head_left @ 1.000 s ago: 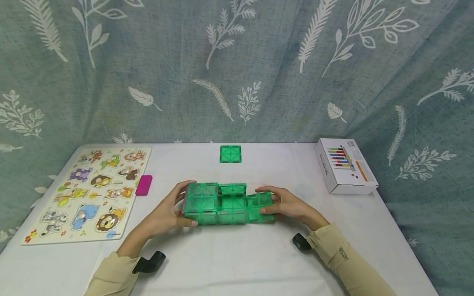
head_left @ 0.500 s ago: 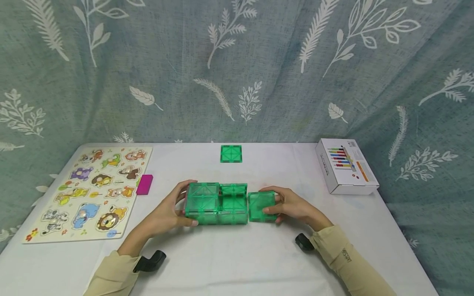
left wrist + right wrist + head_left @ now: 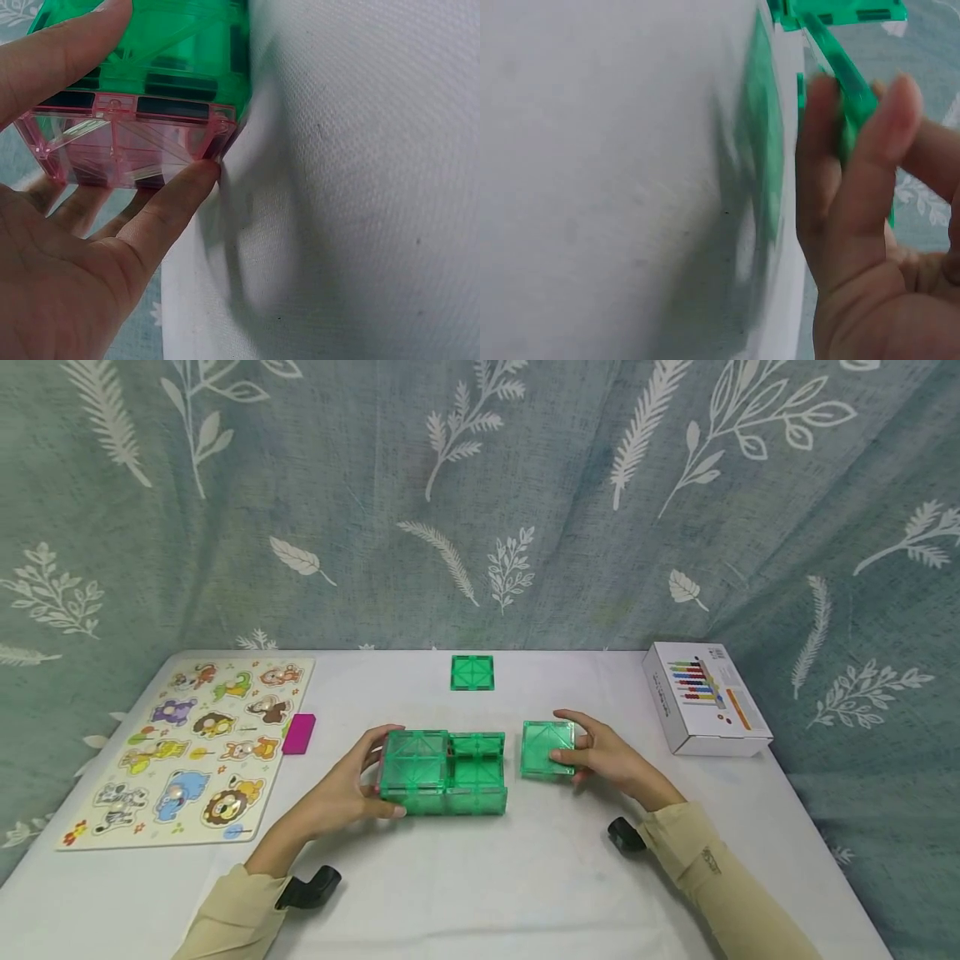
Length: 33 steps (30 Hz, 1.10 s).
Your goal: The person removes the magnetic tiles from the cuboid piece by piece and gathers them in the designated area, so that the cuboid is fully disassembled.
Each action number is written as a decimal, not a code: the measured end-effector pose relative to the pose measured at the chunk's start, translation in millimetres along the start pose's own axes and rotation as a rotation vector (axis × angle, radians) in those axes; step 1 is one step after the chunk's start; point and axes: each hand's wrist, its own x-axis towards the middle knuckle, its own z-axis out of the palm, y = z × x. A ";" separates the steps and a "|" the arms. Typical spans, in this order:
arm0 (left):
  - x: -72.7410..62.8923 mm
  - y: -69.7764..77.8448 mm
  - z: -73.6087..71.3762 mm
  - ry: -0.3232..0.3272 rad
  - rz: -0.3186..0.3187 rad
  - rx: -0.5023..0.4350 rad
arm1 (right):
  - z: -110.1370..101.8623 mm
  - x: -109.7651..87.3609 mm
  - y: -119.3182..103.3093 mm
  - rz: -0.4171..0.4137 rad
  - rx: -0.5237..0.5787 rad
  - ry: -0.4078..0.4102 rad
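Observation:
A long box built of green magnetic tiles (image 3: 476, 802) lies on the white table. Its left half has a tile on top, while the right half is uncovered above. In the left wrist view its end face is a pink magnetic tile (image 3: 124, 139). My left hand (image 3: 341, 793) grips this end, thumb on the green near side and fingers round the pink end. To the right of the box, my right hand (image 3: 615, 760) pinches a green square magnetic tile (image 3: 538, 747) between thumb and fingers. That tile is apart from the box and casts a green shadow on the cloth.
Another green square tile (image 3: 472, 673) lies flat near the table's back edge. At left is an animal peg puzzle board (image 3: 258, 777), with a magenta block (image 3: 299, 734) against its right edge. A white printed box (image 3: 693, 739) stands at the back right.
My right hand has drawn the green tile away from the box's right end, moving it right and then back toward the curtain. My left hand keeps its grip on the box.

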 end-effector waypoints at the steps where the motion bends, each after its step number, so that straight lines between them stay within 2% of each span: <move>1: 0.1 -0.1 0.0 0.001 0.000 0.001 | -0.7 2.4 -0.9 0.006 0.009 0.022; 6: 0.2 -0.2 0.0 0.003 -0.007 0.007 | -4.2 14.8 -7.6 0.049 0.044 0.113; 15: 0.1 -0.7 0.1 -0.002 -0.016 0.001 | -14.0 37.2 -20.6 0.042 0.093 0.053; 25: 0.4 -0.2 -1.4 -0.002 -0.010 -0.005 | -23.8 68.2 -27.0 0.153 0.166 0.174; 33: -0.4 -1.1 -0.7 -0.002 -0.009 -0.007 | -19.8 85.2 -28.9 0.182 0.163 0.213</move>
